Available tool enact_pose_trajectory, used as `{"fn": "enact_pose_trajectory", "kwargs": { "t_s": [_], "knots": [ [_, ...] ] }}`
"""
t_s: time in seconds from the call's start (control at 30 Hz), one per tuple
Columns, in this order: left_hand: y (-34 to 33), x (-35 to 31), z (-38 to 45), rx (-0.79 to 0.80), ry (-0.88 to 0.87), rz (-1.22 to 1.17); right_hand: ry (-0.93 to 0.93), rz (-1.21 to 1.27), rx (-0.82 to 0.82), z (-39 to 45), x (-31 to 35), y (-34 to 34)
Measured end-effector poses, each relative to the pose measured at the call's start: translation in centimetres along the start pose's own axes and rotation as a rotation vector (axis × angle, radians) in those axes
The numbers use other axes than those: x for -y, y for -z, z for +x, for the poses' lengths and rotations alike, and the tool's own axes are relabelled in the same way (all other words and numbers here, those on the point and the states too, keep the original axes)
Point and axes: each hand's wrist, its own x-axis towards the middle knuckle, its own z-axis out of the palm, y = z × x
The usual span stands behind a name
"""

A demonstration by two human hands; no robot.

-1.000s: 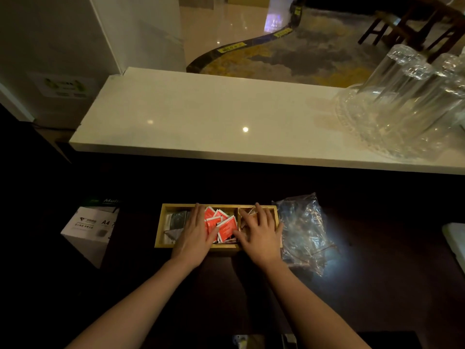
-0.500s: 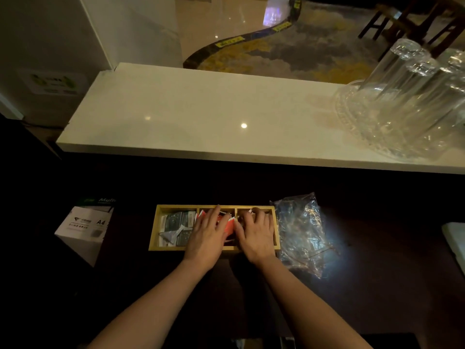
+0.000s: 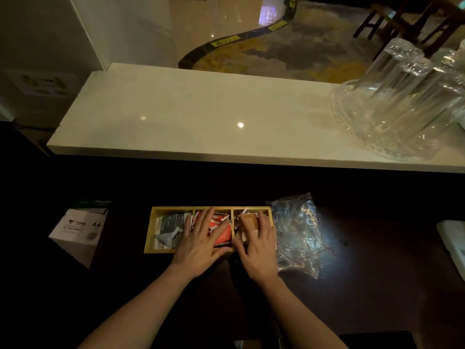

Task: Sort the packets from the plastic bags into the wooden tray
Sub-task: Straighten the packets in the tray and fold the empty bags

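Note:
A wooden tray [image 3: 149, 238] with three compartments lies on the dark table. Dark grey packets [image 3: 169, 226] fill the left compartment, red packets [image 3: 222, 229] the middle one, brown packets [image 3: 248, 221] the right one. My left hand [image 3: 201, 241] lies flat, fingers spread, over the red packets. My right hand [image 3: 259, 244] lies flat over the brown packets. Neither hand grips anything. Crumpled clear plastic bags [image 3: 298, 235] lie just right of the tray, touching it.
A white A4 paper box [image 3: 78, 229] stands left of the tray. A pale stone counter [image 3: 191, 117] runs behind, with a glass dish holding upturned glasses [image 3: 402, 102] at its right. A white object [image 3: 453, 238] sits at the right edge.
My left hand slid right from the grey packets onto the red ones, uncovering the left compartment. My right hand stayed over the right compartment. The view shifted slightly.

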Motion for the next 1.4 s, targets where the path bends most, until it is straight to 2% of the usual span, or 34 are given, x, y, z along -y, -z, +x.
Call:
{"fn": "enact_pose_trajectory", "kwargs": {
  "t_s": [0.2,0.3,0.4,0.5,0.57,0.63,0.73,0.8,0.9,1.07,1.17,1.3,1.4],
  "knots": [
    [-0.2,-0.1,0.0,-0.031,0.013,0.033,-0.013,-0.188,0.014,2.7,0.3,-0.8],
    [0.0,-0.2,0.2,-0.036,0.018,0.019,-0.013,-0.185,0.075,3.1,0.3,-0.3],
    [0.0,-0.1,0.4,-0.036,0.016,0.023,-0.065,-0.001,0.118,3.2,0.5,1.7],
    [0.1,-0.2,0.3,-0.014,0.025,0.024,-0.136,0.324,-0.013,3.3,-0.9,5.0],
    [0.6,-0.4,0.4,0.013,0.041,0.027,-0.152,0.404,-0.083,3.5,-2.2,6.9],
    [1.1,-0.8,0.7,0.010,0.046,0.025,-0.090,0.329,-0.041,3.6,-2.7,7.9],
    [1.3,-1.4,0.9,-0.005,-0.009,0.030,0.092,0.104,0.195,3.3,-1.8,7.1],
    [1.5,-1.7,1.3,-0.002,-0.019,0.031,0.164,-0.016,0.283,2.9,-1.4,5.7],
    [2.4,-1.5,2.2,0.009,0.009,-0.005,0.114,-0.031,0.170,3.2,-1.4,4.9],
    [2.9,-1.3,1.8,0.018,0.035,-0.082,-0.124,0.158,0.030,4.8,-1.2,6.1],
    [3.4,-2.7,2.6,0.013,-0.039,-0.140,-0.247,0.216,-0.089,5.9,-1.7,7.2],
    [3.5,-5.6,4.4,0.165,-0.130,-0.251,-0.256,-0.025,-0.007,6.7,-1.9,7.2],
    [2.5,-6.3,4.8,0.161,-0.124,-0.264,-0.246,-0.083,0.065,6.8,-1.4,6.7]
  ]
}}
